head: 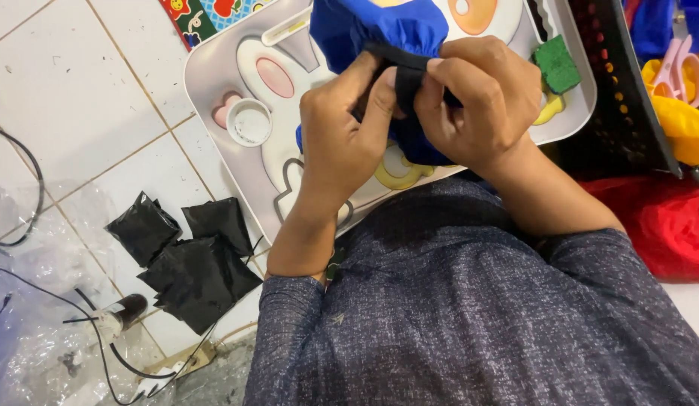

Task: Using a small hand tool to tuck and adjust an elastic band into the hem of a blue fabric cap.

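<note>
Blue fabric (364,30) sits at 12 o'clock over the white tray (214,83). Your left hand (342,143) and right hand (477,98) fingers are closed, pinching the black band (398,60). Keep both pinches tight and the band flat along the blue edge; black squares (188,252) lie at 8 o'clock.
</note>
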